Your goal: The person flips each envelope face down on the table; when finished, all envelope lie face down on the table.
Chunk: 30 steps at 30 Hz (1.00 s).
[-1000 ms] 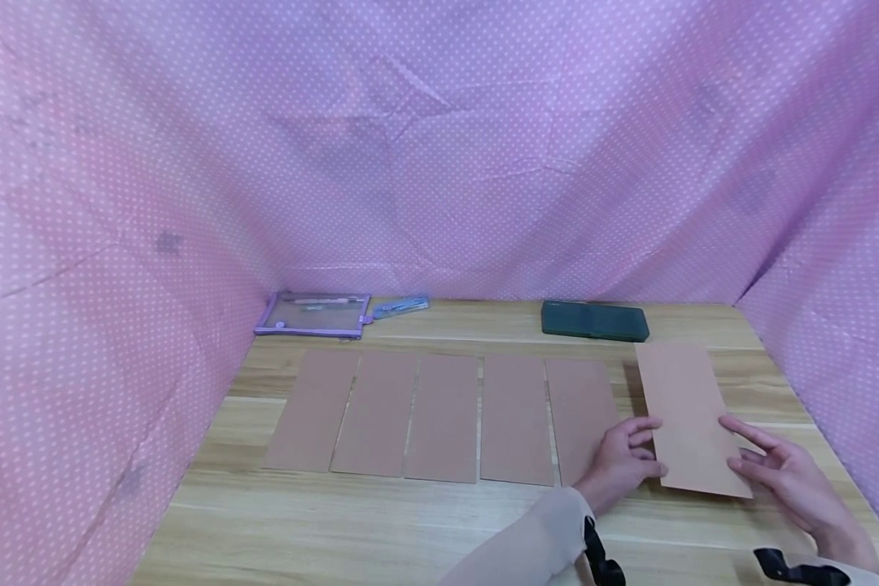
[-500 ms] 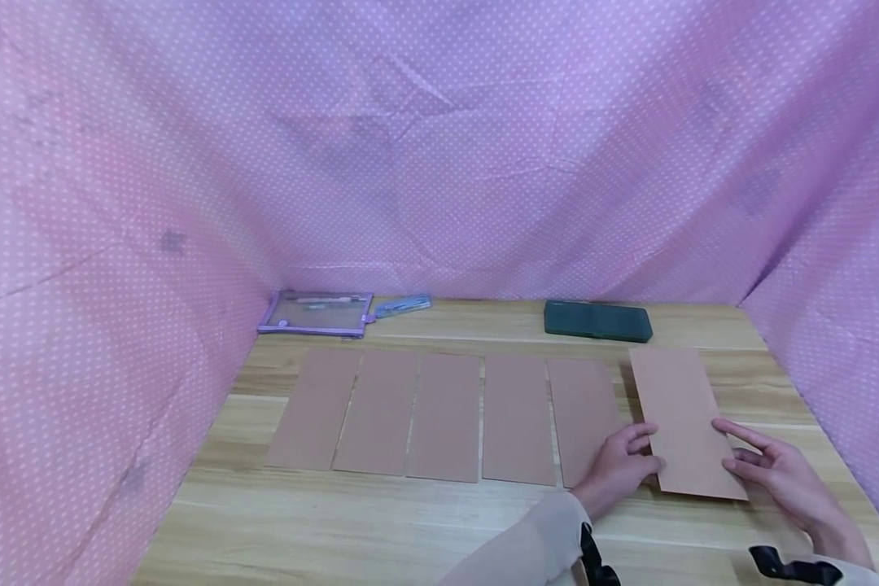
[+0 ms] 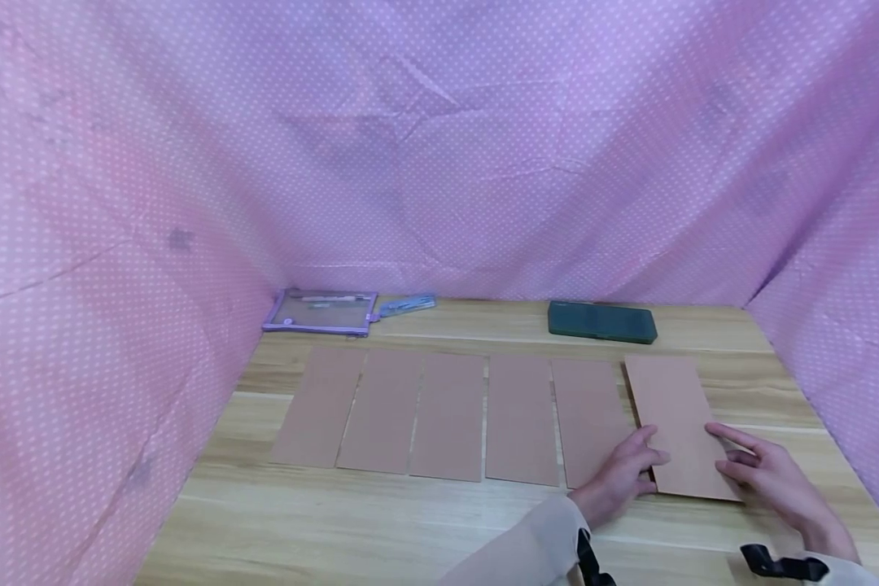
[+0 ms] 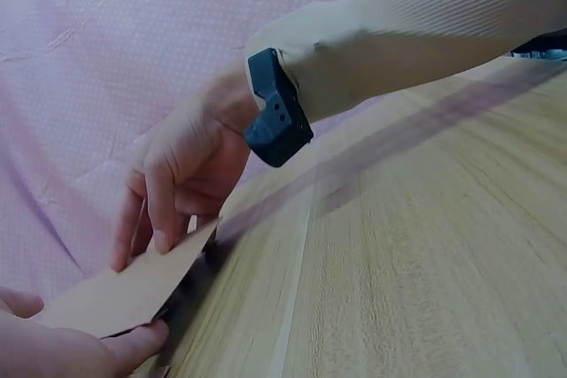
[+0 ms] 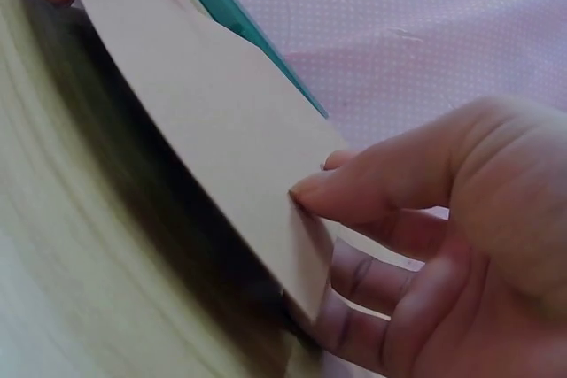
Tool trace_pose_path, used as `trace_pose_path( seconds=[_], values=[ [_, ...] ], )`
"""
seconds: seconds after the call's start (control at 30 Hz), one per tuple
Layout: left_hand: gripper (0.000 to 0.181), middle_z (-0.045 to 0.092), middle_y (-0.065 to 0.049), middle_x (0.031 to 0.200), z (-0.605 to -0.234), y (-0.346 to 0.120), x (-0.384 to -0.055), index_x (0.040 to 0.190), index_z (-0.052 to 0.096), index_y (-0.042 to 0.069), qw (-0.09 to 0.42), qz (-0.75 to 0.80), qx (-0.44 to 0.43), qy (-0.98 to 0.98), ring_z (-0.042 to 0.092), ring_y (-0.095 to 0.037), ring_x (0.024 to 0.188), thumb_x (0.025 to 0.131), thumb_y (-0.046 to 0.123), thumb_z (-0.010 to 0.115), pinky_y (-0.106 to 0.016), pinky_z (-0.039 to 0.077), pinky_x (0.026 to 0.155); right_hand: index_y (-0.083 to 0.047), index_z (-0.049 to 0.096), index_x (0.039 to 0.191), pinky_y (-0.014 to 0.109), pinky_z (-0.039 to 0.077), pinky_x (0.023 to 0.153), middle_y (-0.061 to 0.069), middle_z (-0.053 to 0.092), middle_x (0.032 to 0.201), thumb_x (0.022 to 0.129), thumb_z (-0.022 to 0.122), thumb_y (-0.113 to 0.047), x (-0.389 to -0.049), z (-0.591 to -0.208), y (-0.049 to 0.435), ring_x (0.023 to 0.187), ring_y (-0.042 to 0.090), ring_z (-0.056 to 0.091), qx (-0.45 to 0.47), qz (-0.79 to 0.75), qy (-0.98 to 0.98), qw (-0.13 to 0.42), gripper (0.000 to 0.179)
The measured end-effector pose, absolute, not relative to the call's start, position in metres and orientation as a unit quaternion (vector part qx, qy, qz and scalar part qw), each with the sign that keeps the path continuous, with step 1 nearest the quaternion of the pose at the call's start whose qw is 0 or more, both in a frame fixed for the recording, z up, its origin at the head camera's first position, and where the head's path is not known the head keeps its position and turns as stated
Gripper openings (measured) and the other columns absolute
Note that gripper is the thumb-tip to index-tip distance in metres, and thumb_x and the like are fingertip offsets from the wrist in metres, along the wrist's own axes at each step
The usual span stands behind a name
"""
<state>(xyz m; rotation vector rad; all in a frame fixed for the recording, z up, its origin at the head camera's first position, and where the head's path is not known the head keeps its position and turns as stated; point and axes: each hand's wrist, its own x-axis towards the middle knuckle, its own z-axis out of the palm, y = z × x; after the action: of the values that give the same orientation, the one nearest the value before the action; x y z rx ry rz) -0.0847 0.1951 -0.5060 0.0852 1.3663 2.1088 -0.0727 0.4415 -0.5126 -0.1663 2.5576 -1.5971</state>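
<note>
A plain brown rectangular card point(image 3: 677, 423) is held just above the table at the right, slightly tilted, its shadow narrow along the left side. My left hand point(image 3: 618, 478) grips its left edge near the lower corner, a finger lying over the top face. On the opposite edge, my right hand point(image 3: 776, 482) pinches it; in the right wrist view the thumb lies on top and other fingers reach underneath. Left of it, several matching brown cards point(image 3: 449, 417) lie flat in a row with thin gaps. My left wrist partly covers the nearest one's lower right corner.
Along the back stand a purple-edged see-through zip pouch point(image 3: 321, 313) with pens inside, a small blue item point(image 3: 407, 306) beside it, and a dark green case point(image 3: 602, 322). Pink dotted cloth point(image 3: 439, 146) encloses the wooden table point(image 3: 352, 529) at the back and sides.
The held card has come down closer to the table and shifted left toward the row, both hands moving with it. The row of cards keeps its arrangement.
</note>
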Motion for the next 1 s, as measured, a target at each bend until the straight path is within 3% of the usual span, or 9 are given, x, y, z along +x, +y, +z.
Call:
trace_pose_path(
  seconds=[0.3,0.53,0.73,0.8,0.9,0.97,1.0],
  values=[
    [0.07,0.015,-0.02,0.167,-0.501,0.195,-0.079,0.156,0.03,0.011,0.306,0.807,0.031,0.504,0.018,-0.041,0.154,0.091,0.006,0.053,-0.072,0.023,0.116,-0.02,0.058,0.14,0.018,0.048,0.06,-0.041,0.054,0.109,0.092,0.062,0.005,-0.072,-0.511,0.437,0.085,-0.012,0.057,-0.048,-0.483,0.872,0.06,0.055],
    [0.071,0.018,-0.016,0.167,-0.495,0.198,-0.074,0.156,0.03,0.01,0.297,0.821,0.007,0.488,0.016,-0.04,0.154,0.088,0.004,0.052,-0.073,0.014,0.118,-0.003,0.061,0.133,0.011,0.046,0.065,-0.047,0.048,0.115,0.087,0.066,0.007,-0.073,-0.511,0.43,0.091,-0.017,0.054,-0.079,-0.44,0.894,0.023,0.048],
    [0.073,0.016,-0.022,0.166,-0.495,0.201,-0.074,0.156,0.03,0.01,0.29,0.836,-0.029,0.465,0.012,-0.047,0.153,0.086,0.004,0.053,-0.074,0.013,0.117,0.015,0.056,0.128,0.013,0.047,0.066,-0.047,0.046,0.11,0.085,0.07,0.001,-0.076,-0.504,0.422,0.086,-0.018,0.051,-0.047,-0.368,0.928,0.021,0.047],
    [0.074,0.015,-0.024,0.166,-0.496,0.201,-0.075,0.156,0.03,0.009,0.291,0.839,-0.031,0.459,0.01,-0.049,0.152,0.086,0.004,0.053,-0.074,0.013,0.117,0.015,0.057,0.126,0.013,0.046,0.066,-0.034,0.059,0.113,0.084,0.072,0.0,-0.077,-0.502,0.42,0.085,-0.02,0.048,-0.039,-0.343,0.938,0.015,0.047],
    [0.074,0.015,-0.025,0.165,-0.497,0.2,-0.075,0.156,0.03,0.009,0.292,0.841,-0.035,0.455,0.01,-0.049,0.152,0.086,0.004,0.053,-0.076,0.011,0.116,0.015,0.059,0.125,0.013,0.044,0.065,0.004,0.069,0.123,0.082,0.072,-0.001,-0.079,-0.499,0.415,0.083,-0.02,0.045,-0.033,-0.312,0.95,0.014,0.047],
    [0.073,0.015,-0.025,0.165,-0.496,0.199,-0.075,0.155,0.031,0.009,0.292,0.841,-0.036,0.455,0.01,-0.049,0.152,0.086,0.004,0.053,-0.077,0.011,0.115,0.015,0.059,0.125,0.011,0.042,0.067,0.033,0.06,0.129,0.083,0.073,-0.004,-0.081,-0.496,0.412,0.085,-0.012,0.053,-0.03,-0.287,0.957,0.021,0.048],
    [0.072,0.016,-0.025,0.165,-0.496,0.198,-0.075,0.155,0.031,0.009,0.292,0.84,-0.036,0.456,0.011,-0.049,0.152,0.087,0.004,0.053,-0.077,0.011,0.115,0.015,0.058,0.125,0.013,0.043,0.068,0.04,0.054,0.131,0.084,0.072,-0.006,-0.082,-0.495,0.411,0.09,-0.004,0.06,-0.03,-0.277,0.96,0.029,0.048]
  ],
)
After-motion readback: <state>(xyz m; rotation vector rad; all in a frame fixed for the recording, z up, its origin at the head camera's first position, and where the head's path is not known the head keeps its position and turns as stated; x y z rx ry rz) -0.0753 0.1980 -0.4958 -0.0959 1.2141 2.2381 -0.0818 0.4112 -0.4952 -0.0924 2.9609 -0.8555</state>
